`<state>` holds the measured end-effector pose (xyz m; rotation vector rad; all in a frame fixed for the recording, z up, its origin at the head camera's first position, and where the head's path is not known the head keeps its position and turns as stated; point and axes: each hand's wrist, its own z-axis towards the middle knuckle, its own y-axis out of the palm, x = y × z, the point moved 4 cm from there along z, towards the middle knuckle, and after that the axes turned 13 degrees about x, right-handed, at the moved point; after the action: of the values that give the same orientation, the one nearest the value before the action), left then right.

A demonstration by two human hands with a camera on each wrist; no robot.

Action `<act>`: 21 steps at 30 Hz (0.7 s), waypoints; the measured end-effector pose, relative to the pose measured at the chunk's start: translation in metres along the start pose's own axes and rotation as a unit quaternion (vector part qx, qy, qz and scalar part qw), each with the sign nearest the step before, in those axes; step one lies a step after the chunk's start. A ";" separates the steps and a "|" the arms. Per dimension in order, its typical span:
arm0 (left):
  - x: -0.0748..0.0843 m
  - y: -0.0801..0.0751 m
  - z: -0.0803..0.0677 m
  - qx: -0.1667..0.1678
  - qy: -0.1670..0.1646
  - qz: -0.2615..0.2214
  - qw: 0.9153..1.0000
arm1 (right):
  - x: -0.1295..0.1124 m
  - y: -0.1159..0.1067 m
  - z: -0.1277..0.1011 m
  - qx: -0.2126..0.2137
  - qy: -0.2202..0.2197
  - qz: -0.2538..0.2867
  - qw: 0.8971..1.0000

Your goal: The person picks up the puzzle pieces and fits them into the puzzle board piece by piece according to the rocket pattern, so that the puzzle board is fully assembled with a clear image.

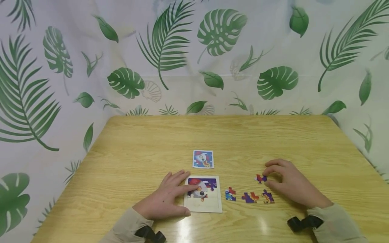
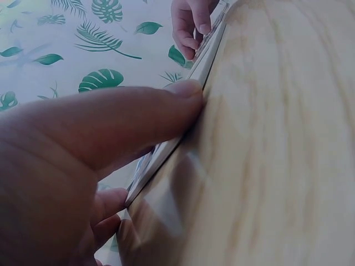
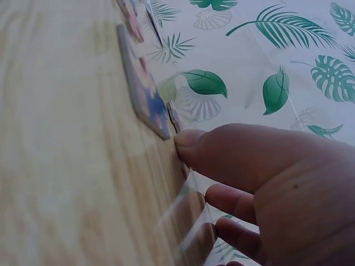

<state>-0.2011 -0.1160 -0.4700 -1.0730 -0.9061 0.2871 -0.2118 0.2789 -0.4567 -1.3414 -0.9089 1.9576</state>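
Hands: left hand [image 1: 165, 199] lies flat, fingers straight, pressing the left edge of the tray [image 1: 212, 206]; right hand [image 1: 288, 184] pinches one piece [image 1: 260, 178] between thumb and fingertips, low over the desk [image 1: 139, 141].
Held piece: red/purple, right of the tray, near the desk's front edge; whether it is lifted or dragging, cannot tell.
Tray: near the front edge, about mid-width; top part filled with picture, lower part bare.
Loose pieces: three in a row between tray and right hand, leftmost [image 1: 230, 194], middle [image 1: 250, 197], rightmost [image 1: 267, 196] just under the right palm.
Card [image 1: 203, 159]: reference picture, just behind the tray, apart from it.
Risk 1: shallow pinch on a thin piece, so it could slip or flip on the way over.
Risk 2: right palm or sleeve sweeping the rightmost loose piece towards the front edge.
Risk 3: left fingers overlap the fitted area; they may block the slot or nudge set pieces.
Risk 4: if left pressure eases, the tray could skate on the glossy top during press-in.
Risk 5: wrong orientation, so a forced tab could bend.
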 end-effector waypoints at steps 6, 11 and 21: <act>-0.001 -0.001 -0.004 -0.001 -0.008 -0.002 1.000 | -0.002 0.008 0.003 0.012 0.005 0.007 1.000; -0.001 -0.002 -0.005 -0.002 -0.014 -0.004 1.000 | -0.012 0.013 0.006 0.013 0.006 0.014 1.000; 0.000 0.000 -0.001 0.003 -0.002 -0.003 1.000 | -0.057 0.040 0.015 0.011 -0.027 0.030 0.999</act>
<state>-0.2004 -0.1168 -0.4698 -1.0651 -0.9111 0.2866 -0.2114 0.2082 -0.4539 -1.3232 -0.8789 2.0531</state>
